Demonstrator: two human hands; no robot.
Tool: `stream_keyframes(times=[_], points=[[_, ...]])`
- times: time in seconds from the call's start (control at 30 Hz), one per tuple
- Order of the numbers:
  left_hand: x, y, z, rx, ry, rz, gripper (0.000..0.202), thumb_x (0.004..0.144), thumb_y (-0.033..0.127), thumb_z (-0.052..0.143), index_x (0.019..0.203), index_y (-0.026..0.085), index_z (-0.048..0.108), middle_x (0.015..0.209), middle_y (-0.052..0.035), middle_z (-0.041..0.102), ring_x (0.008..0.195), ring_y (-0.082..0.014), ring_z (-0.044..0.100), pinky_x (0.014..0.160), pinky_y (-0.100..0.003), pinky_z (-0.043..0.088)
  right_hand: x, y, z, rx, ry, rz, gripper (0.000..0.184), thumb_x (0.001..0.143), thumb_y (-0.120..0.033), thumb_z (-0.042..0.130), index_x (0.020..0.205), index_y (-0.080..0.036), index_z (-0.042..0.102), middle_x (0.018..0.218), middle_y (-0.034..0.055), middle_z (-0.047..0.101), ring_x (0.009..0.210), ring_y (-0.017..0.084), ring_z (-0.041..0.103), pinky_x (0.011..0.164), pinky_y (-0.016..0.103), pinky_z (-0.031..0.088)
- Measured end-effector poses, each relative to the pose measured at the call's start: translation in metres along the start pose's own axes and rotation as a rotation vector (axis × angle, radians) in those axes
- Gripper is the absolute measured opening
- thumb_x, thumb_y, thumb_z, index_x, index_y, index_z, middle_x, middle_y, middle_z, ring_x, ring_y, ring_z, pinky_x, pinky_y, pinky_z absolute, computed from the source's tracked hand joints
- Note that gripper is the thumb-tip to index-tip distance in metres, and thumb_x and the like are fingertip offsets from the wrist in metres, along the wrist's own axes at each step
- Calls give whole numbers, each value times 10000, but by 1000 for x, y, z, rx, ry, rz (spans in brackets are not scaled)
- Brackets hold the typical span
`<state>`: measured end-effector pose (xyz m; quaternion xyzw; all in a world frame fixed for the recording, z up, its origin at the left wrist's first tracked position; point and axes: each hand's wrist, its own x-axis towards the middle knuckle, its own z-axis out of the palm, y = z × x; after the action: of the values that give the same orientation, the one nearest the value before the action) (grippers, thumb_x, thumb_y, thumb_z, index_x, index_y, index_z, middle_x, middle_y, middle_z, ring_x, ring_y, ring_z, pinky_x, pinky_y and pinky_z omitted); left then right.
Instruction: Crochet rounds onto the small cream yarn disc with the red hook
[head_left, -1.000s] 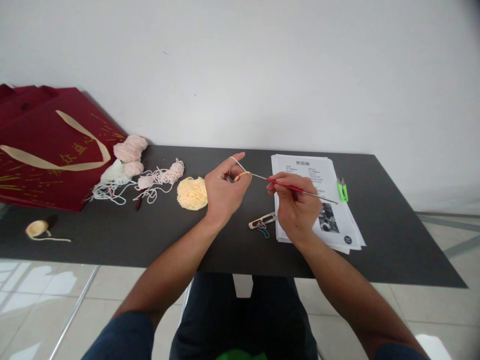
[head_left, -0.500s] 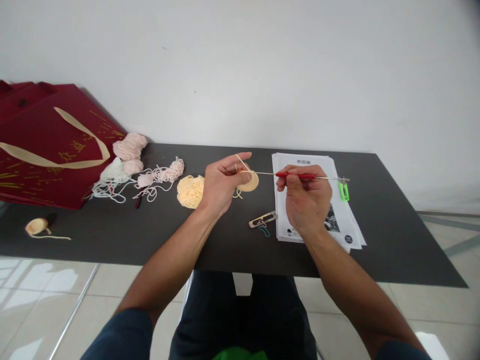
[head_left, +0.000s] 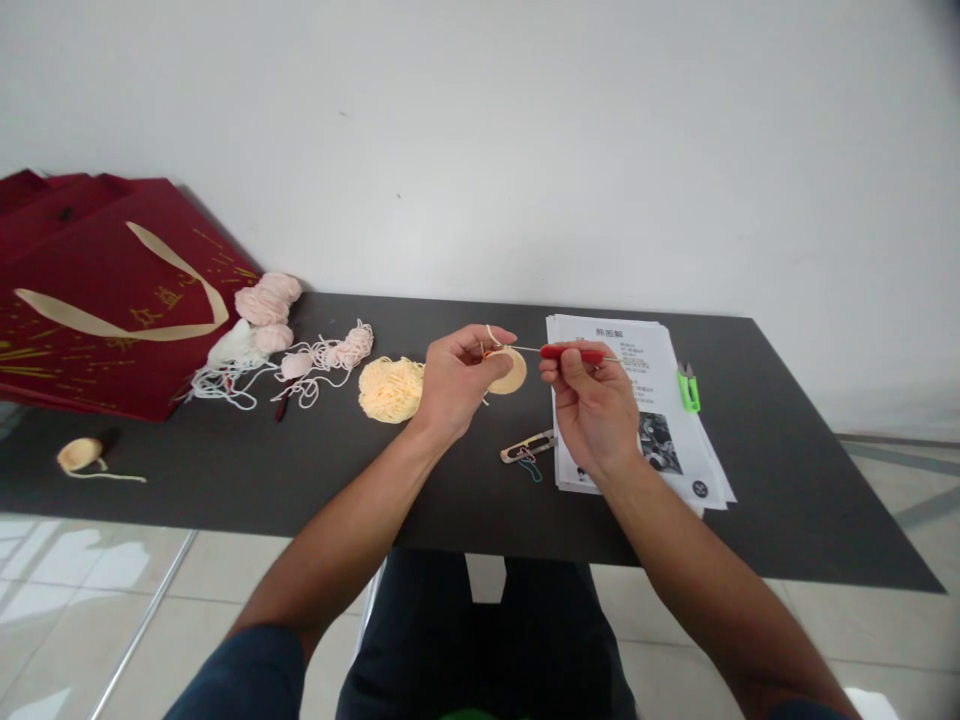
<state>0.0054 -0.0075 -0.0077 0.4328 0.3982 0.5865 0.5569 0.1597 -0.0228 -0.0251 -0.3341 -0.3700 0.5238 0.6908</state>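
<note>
The left hand (head_left: 461,380) is closing thumb against curled fingers, pinching a flat, round, pale-yellow crocheted disc (head_left: 510,372) at its left side; a yellow strand is looping over a finger. The disc is being held above the dark grey tabletop (head_left: 772,500), between the two hands. The right hand (head_left: 598,405) is closing around a slim metal crochet hook with a red handle (head_left: 570,355), its thumb pressing along the handle. The shaft is pointing left and reaching the disc's upper edge; whether its tip is sitting inside a stitch cannot be told. A fluffy pale-yellow yarn ball (head_left: 390,390) is lying just left of the left hand. Beneath the right hand, a stack of white printed sheets (head_left: 675,465) is resting, with small green-handled snips (head_left: 688,390) lying at its right edge. Metal thread snips (head_left: 525,447) are lying at its left edge.
</note>
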Motion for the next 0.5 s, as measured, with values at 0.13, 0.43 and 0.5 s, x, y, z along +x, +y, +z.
stream_keyframes(times=[0.13, 0.43, 0.5], points=[[0, -1, -1, 26, 22, 51, 268, 683, 149, 806, 943, 214, 810, 768, 8, 686, 635, -95, 562, 584, -228, 431, -1, 0, 2, 1, 8, 31, 172, 870, -326, 836, 915, -220, 708, 894, -9, 787, 724, 86, 731, 685, 180, 647], [3, -3, -2, 4, -6, 49, 512, 711, 237, 867, 1212, 224, 761, 844, 7, 757, 746, -113, 665, 729, -264, 535, -12, 1, 10, -119, 46, -118, 103, 883, -290, 818, 951, -238, 761, 879, 2, 808, 708, 121, 751, 699, 246, 659], [3, -4, -1, -84, 4, 12, 521, 702, 247, 887, 1206, 230, 757, 853, 5, 772, 747, -118, 682, 747, -275, 545, -20, 3, 11, -310, 74, -279, 114, 893, -249, 803, 1006, -266, 798, 895, 7, 814, 733, 151, 761, 756, 314, 677]])
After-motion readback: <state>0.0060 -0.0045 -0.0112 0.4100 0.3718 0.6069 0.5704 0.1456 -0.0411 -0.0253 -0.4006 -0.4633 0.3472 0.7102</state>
